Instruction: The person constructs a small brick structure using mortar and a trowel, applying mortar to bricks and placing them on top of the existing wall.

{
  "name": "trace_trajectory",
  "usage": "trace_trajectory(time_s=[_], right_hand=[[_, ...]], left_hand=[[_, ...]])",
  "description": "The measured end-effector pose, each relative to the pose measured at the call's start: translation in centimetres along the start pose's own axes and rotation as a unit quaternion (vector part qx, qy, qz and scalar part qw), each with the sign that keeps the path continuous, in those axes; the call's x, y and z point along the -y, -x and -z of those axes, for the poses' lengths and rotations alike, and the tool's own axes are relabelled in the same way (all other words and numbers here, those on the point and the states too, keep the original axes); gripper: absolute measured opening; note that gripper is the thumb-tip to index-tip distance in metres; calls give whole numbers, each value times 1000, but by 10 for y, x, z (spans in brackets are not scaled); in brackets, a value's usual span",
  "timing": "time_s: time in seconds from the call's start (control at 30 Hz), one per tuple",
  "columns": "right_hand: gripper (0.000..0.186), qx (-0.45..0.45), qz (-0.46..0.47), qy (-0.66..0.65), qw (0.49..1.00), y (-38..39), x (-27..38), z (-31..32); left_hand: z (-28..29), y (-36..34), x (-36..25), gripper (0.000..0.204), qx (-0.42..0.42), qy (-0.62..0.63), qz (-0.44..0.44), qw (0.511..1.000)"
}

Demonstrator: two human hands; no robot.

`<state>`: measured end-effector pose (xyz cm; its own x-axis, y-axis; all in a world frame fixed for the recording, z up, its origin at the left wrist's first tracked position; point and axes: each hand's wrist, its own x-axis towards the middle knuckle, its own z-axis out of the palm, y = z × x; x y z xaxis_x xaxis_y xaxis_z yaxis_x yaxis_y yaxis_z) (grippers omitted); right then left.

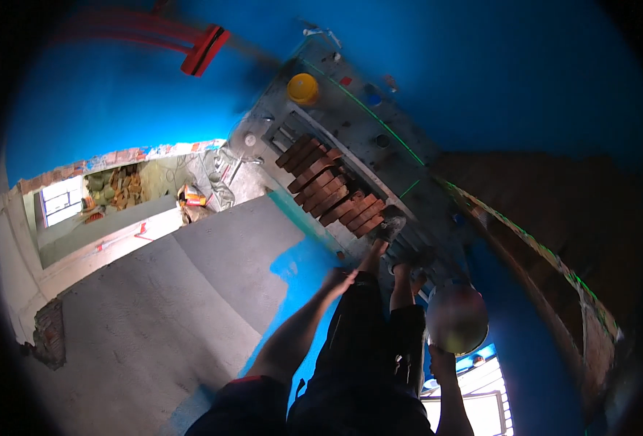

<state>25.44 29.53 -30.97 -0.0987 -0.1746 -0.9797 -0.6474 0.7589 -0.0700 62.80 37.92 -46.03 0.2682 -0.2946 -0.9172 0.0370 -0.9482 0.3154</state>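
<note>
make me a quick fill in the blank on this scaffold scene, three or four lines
1. The stack of bricks lying on the platform is ____ in colour.
2. The bucket at the far end of the platform is ____.
3. The right hand reaches up to a round ____ object.
4. The left hand holds ____.

Missing words: red; yellow; blurred; nothing

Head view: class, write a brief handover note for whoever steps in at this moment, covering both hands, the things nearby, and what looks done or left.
Left hand: empty, hanging beside the thigh.
Right hand: low at the rim of a round, blurred grey-yellow object; grip unclear.
Stack of red clay bricks lies on the grey platform by the feet; yellow round tub beyond.
Done: bricks stacked.
Left: cannot tell.
</note>
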Motion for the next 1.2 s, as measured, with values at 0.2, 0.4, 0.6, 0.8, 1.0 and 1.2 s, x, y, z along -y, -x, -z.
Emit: trace_trajectory(time_s=[0.2, 0.4, 0.6, 0.8, 1.0, 1.2], right_hand=[[35, 31, -149, -116, 981, -15, -10, -9], [38, 51, -199, -218, 954, -68, -16, -24], [37, -59, 22, 45, 997, -115, -52, -29], [34, -85, -3, 119, 989, -138, -41, -19], [31, -98, -20, 139, 985, -145, -49, -7], [30, -85, 25, 115, 989, -137, -64, -2]], left_hand=[[105, -35, 10, 20, -81, -221, 60, 970], [153, -104, 27, 35, -165, -272, 7, 948], [190, -241, -6, 37, -247, -465, -63, 848], [225, -385, 10, 60, -244, -506, -167, 811], [212, -380, -23, 51, -187, -406, -123, 886], [239, -307, -64, 60, -221, -425, -112, 871]])
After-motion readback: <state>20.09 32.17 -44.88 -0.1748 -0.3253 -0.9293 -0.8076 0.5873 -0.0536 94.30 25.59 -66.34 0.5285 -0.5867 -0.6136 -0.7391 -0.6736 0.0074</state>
